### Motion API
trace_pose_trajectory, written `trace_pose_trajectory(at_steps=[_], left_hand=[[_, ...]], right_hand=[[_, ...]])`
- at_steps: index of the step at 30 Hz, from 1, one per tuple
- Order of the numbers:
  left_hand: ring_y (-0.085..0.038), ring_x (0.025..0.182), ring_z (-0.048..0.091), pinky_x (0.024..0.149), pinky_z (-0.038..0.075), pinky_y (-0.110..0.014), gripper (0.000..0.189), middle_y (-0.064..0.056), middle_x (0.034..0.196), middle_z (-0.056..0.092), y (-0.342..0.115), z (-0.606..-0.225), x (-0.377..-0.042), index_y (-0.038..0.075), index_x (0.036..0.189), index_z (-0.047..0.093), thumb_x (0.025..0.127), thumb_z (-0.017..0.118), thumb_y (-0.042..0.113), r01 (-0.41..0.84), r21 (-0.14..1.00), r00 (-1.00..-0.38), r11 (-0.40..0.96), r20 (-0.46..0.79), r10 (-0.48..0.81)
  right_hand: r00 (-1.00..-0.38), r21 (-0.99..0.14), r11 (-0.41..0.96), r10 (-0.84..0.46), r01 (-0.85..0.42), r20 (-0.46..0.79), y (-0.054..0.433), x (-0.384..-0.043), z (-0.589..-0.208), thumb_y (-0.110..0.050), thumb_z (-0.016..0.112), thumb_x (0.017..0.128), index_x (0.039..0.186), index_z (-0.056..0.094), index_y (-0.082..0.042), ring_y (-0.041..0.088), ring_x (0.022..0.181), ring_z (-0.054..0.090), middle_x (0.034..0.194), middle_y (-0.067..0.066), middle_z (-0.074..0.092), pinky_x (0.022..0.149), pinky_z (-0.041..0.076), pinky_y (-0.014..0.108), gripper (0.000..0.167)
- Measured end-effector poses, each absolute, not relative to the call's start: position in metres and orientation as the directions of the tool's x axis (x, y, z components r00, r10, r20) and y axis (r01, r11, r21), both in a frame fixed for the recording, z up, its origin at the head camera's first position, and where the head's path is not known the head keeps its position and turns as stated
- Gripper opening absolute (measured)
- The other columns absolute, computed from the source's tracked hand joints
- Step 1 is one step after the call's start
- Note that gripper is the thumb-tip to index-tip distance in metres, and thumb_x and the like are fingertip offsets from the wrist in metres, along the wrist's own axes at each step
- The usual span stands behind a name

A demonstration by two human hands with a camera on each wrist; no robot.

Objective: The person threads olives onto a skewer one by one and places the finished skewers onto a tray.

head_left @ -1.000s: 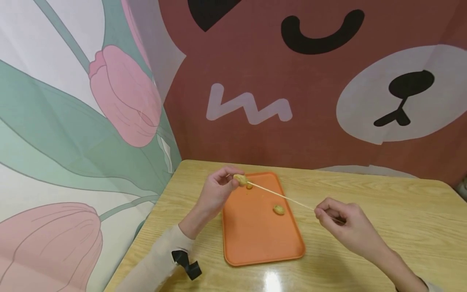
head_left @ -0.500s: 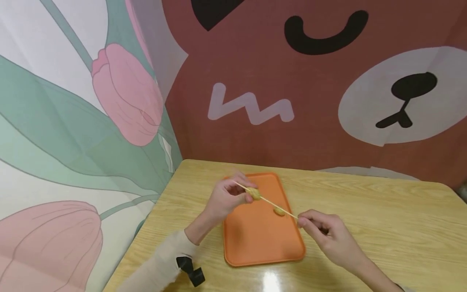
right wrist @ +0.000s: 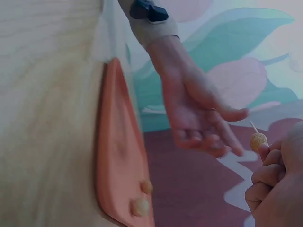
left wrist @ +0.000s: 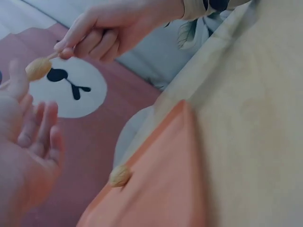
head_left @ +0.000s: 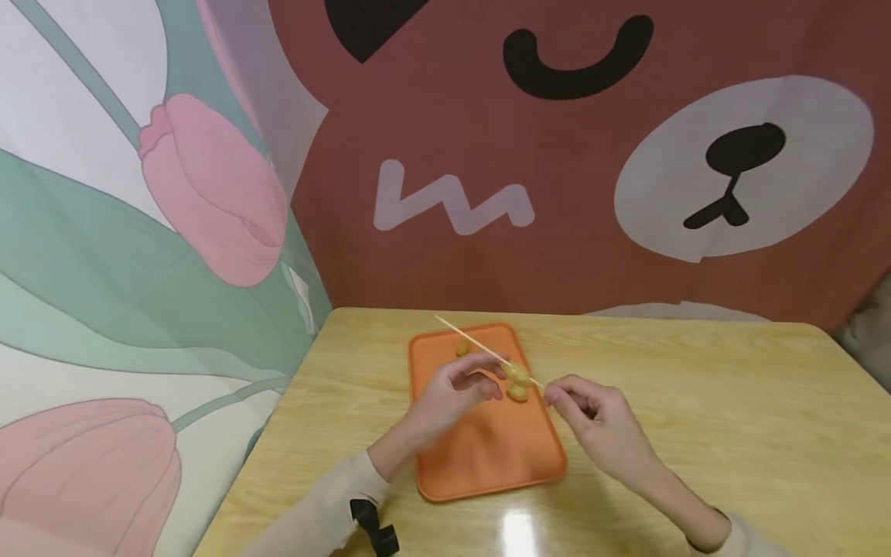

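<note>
A thin wooden skewer (head_left: 473,341) slants over the orange tray (head_left: 487,468). Threaded on it is a small golden, rough-skinned ball (head_left: 516,374), close to the skewer's right end. My right hand (head_left: 605,422) pinches that end between thumb and forefinger, its other fingers curled. Beside the ball, my left hand (head_left: 448,398) has its fingers loosely spread; in the right wrist view the left hand (right wrist: 199,113) stands apart from the ball (right wrist: 258,142) and holds nothing. Another golden ball (head_left: 517,394) lies on the tray's right side, and a smaller one (head_left: 462,350) near its far end.
The tray lies on a wooden table (head_left: 696,418) with a light grain. A printed wall cloth with a brown bear (head_left: 592,263) rises behind the table, and a tulip cloth (head_left: 216,186) hangs at the left. A black strap piece (head_left: 376,530) sits at the left sleeve.
The threaded ball has slid along the skewer from its far end to near my right hand. My left hand has followed rightward and let go of the ball.
</note>
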State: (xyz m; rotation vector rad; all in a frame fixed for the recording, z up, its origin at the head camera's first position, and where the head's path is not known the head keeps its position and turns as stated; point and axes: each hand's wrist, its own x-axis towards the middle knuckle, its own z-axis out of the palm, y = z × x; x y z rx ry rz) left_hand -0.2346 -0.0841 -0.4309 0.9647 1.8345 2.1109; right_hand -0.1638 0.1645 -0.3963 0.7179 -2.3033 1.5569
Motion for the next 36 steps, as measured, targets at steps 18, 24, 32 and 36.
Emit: trace_pose_trajectory(at_steps=[18, 24, 32, 36], left_hand=[[-0.013, 0.106, 0.059, 0.09, 0.047, -0.038, 0.033, 0.004, 0.124, 0.06, -0.05, -0.436, -0.275, 0.021, 0.133, 0.067, 0.103, 0.065, 0.033, 0.81, 0.181, -0.586, 0.558, 0.229, 0.777], [-0.009, 0.097, 0.06, 0.082, 0.047, -0.033, 0.025, 0.006, 0.113, 0.066, -0.043, -0.439, -0.277, 0.023, 0.12, 0.074, 0.097, 0.074, 0.031, 0.832, 0.093, -0.554, 0.546, 0.182, 0.813], [-0.003, 0.089, 0.061, 0.072, 0.048, -0.014, 0.023, 0.007, 0.111, 0.065, -0.046, -0.447, -0.28, 0.019, 0.118, 0.075, 0.096, 0.075, 0.024, 0.832, 0.2, -0.551, 0.518, 0.188, 0.813], [-0.004, 0.093, 0.062, 0.076, 0.049, -0.014, 0.023, 0.006, 0.111, 0.065, -0.043, -0.45, -0.282, 0.017, 0.118, 0.074, 0.095, 0.075, 0.018, 0.828, 0.247, -0.552, 0.504, 0.205, 0.808]], right_hand=[[-0.854, -0.764, 0.456, 0.018, -0.456, 0.52, 0.244, -0.179, -0.36, -0.013, 0.062, 0.104, 0.097, 0.073, -0.012, 0.013, 0.037, 0.025, 0.05, -0.001, 0.036, 0.033, 0.022, 0.028, 0.012], [-0.856, -0.766, 0.455, 0.014, -0.454, 0.516, 0.246, -0.181, -0.358, -0.013, 0.063, 0.103, 0.098, 0.074, -0.011, 0.012, 0.04, 0.027, 0.054, -0.001, 0.038, 0.036, 0.026, 0.032, 0.012], [-0.861, -0.772, 0.437, -0.014, -0.462, 0.508, 0.246, -0.181, -0.356, -0.013, 0.064, 0.103, 0.097, 0.073, -0.012, 0.014, 0.039, 0.028, 0.053, -0.001, 0.036, 0.037, 0.027, 0.032, 0.012], [-0.862, -0.767, 0.449, -0.014, -0.459, 0.507, 0.248, -0.18, -0.357, -0.014, 0.064, 0.103, 0.097, 0.073, -0.012, 0.014, 0.04, 0.028, 0.053, -0.001, 0.036, 0.037, 0.027, 0.032, 0.012]])
